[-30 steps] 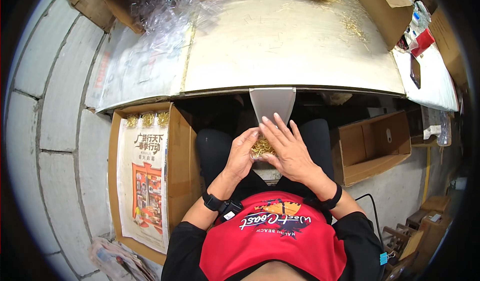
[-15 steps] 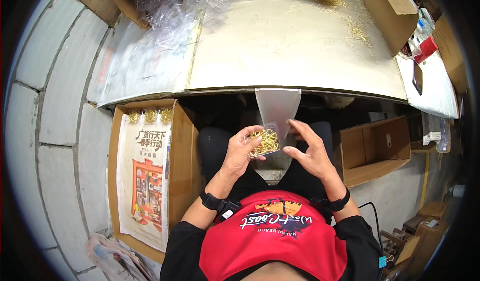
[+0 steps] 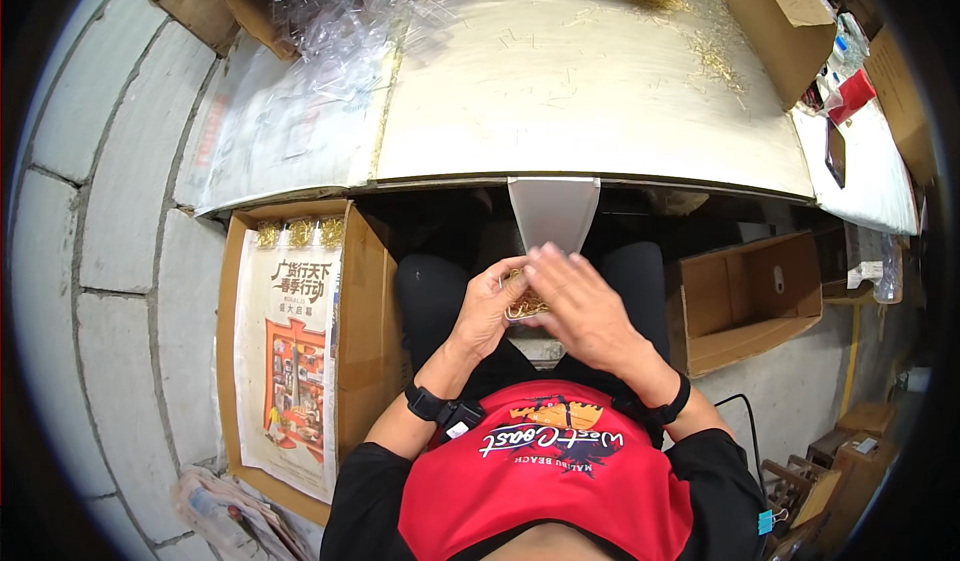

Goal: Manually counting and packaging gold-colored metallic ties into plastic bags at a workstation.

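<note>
Box (image 3: 514, 320) in grip of left hand (image 3: 484, 307), flat right hand (image 3: 582, 304) back over golden pieces (image 3: 526, 306)

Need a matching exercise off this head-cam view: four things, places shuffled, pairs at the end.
Things
1. Clear box of gold-coloured metal pieces
2. Pale chute
3. Heap of clear plastic pieces
4. Printed poster sheet

Places
A. Far left part of the tabletop
B. Held in the left hand, partly hidden by the right hand
C. In the cardboard carton on the person's left
D. At the tabletop's near edge, sloping down

Pairs: 1-B, 2-D, 3-A, 4-C
</note>
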